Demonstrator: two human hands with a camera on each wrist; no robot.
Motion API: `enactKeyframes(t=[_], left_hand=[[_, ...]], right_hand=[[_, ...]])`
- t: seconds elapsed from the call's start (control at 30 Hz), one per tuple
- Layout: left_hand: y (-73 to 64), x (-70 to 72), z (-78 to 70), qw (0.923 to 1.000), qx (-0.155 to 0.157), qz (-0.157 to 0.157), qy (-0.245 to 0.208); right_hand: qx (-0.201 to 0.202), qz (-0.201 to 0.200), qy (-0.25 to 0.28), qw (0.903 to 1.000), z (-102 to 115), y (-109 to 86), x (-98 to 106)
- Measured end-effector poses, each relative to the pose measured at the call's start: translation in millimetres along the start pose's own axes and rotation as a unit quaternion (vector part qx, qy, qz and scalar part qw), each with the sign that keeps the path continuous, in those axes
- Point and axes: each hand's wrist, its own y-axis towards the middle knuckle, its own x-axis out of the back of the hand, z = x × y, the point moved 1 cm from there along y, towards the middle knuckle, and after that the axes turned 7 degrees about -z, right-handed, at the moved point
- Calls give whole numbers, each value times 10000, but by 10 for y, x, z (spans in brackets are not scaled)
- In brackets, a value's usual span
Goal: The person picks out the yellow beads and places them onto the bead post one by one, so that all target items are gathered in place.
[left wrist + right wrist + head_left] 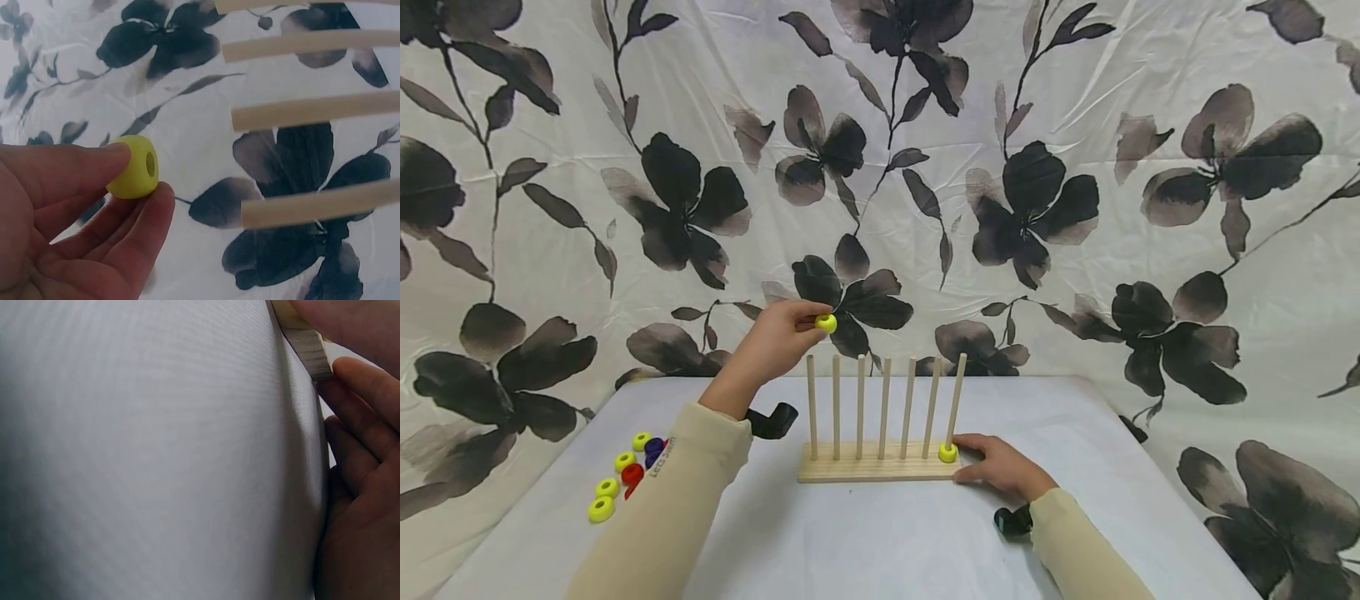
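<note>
My left hand (784,335) pinches a yellow bead (826,323) between thumb and fingers, raised above and left of the tops of the wooden pegs. In the left wrist view the hole of this bead (139,181) faces the peg tips (262,212). The peg board (880,472) is pale wood with a row of several upright pegs. A second yellow bead (948,453) sits at the foot of the rightmost peg. My right hand (1003,467) grips the right end of the board, thumb in front and fingers behind; the right wrist view shows the board's end (307,353) beside the fingers.
On the left of the white table (865,542) lie several loose beads: yellow ones (601,509), a red one (632,474) and a purple one (654,447). The left sleeve (662,508) partly hides this group. A floral cloth (925,250) hangs behind the table.
</note>
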Motion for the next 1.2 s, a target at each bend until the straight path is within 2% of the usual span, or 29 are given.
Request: enactKeyframes(t=[0.23, 0.5, 0.83, 1.2], left_hand=[[17, -135, -106, 9999, -33, 78, -149], [40, -284, -225, 9994, -105, 199, -276], [92, -448, -331, 9979, -364, 383, -381], [165, -635, -485, 9965, -414, 522, -510]], right_hand=[[5, 27, -31, 10000, -19, 25, 12], [-195, 110, 28, 9997, -21, 29, -9], [-159, 159, 77, 9997, -15, 40, -19], [-166, 189, 123, 9996, 7, 26, -4]])
